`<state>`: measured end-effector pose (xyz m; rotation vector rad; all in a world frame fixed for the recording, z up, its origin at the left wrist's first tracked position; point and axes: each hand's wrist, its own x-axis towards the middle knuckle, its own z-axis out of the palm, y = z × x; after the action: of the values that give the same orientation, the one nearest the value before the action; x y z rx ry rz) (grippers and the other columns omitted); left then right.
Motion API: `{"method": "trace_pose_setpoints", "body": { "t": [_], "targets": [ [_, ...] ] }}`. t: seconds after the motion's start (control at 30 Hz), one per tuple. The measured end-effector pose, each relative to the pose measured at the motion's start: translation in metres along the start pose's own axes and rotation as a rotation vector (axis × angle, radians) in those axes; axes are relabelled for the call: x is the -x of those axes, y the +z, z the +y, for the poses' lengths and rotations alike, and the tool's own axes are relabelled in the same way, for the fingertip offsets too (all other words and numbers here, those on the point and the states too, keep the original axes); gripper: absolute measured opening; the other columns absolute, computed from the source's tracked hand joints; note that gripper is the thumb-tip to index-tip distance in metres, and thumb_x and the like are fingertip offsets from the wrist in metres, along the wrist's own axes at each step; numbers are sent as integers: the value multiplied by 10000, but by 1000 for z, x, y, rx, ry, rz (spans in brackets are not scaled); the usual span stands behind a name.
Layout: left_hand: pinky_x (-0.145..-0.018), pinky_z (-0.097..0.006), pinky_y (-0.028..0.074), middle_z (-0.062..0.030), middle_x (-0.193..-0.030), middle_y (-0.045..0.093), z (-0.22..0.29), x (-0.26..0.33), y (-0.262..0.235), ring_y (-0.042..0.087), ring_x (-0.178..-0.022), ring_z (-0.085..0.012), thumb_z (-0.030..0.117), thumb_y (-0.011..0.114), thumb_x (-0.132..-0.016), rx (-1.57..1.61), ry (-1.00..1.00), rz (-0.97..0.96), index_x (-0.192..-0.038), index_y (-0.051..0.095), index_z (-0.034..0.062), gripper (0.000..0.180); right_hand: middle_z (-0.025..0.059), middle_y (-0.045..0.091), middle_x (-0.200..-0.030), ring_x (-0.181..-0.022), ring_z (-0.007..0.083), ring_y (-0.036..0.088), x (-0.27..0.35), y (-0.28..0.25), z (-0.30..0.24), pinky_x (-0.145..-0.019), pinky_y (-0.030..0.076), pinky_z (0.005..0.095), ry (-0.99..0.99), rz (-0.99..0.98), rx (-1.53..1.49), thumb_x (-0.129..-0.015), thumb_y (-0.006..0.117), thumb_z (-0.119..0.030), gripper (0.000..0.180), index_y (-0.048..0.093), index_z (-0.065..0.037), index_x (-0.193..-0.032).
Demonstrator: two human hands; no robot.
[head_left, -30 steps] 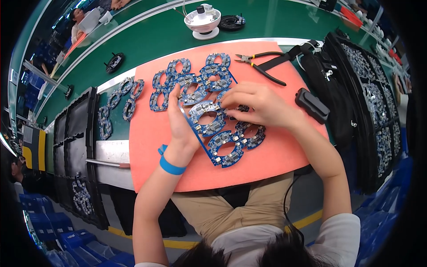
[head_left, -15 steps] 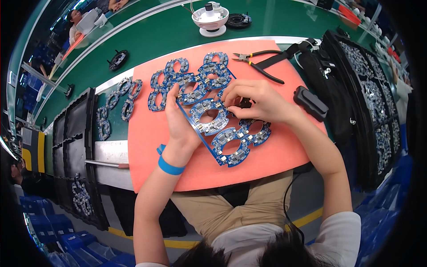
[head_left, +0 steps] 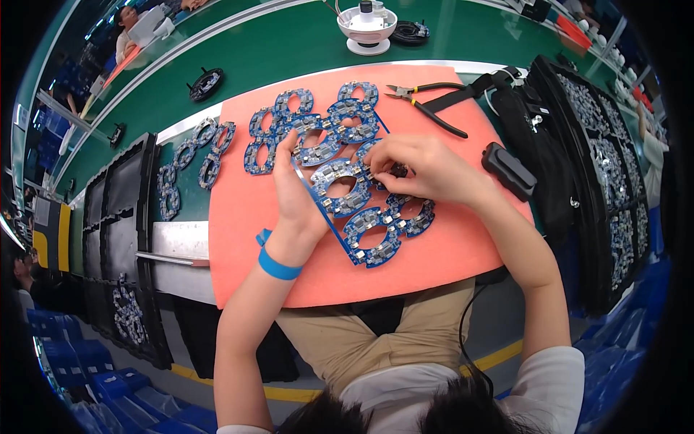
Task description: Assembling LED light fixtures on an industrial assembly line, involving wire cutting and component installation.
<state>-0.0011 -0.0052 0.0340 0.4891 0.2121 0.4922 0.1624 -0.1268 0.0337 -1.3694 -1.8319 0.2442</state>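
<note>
Left hand (head_left: 296, 199), fingers hidden, supports a joined blue multi-ring circuit-board panel (head_left: 353, 205); right hand (head_left: 419, 168) curls over it, pinch unclear; separate blue ring clusters (head_left: 195, 142) left of both.

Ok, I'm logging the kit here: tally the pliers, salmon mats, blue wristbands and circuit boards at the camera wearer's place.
Pliers: 1
Salmon mat: 1
Blue wristband: 1
Circuit boards: overlapping, no sure count
Total: 3, circuit boards left out

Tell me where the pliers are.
In the head view, the pliers lie upper right on the pink mat, beyond the right hand, beside a black strap.
</note>
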Motion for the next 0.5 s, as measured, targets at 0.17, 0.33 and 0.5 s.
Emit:
{"method": "trace_pose_setpoints", "body": {
  "t": [0.17,0.33,0.5],
  "targets": [
    [-975,-484,471,-165,-1211,587,2,1,3,564,-1153,-338,403,317,-977,22,9,-57,-1236,493,3,508,83,659,-1034,-928,228,653,-1,-18,4,-805,538,326,69,-16,-22,-794,708,-77,194,653,-26,-973],
    [-999,-506,463,-167,-1229,579,3,2,4,557,-1175,-337,402,309,-984,26,18,13,-1251,489,23,498,72,613,-1171,-1061,230,599,5,-23,11,-870,516,334,-28,-93,123,-805,707,-86,151,690,-65,-954],
    [-995,-523,464,-175,-1240,581,1,-1,4,558,-1174,-345,405,299,-986,0,18,48,-1273,490,10,524,75,606,-1162,-1065,247,590,4,-23,9,-881,509,338,82,-148,95,-807,700,-73,131,705,-85,-937]
  ]
}}
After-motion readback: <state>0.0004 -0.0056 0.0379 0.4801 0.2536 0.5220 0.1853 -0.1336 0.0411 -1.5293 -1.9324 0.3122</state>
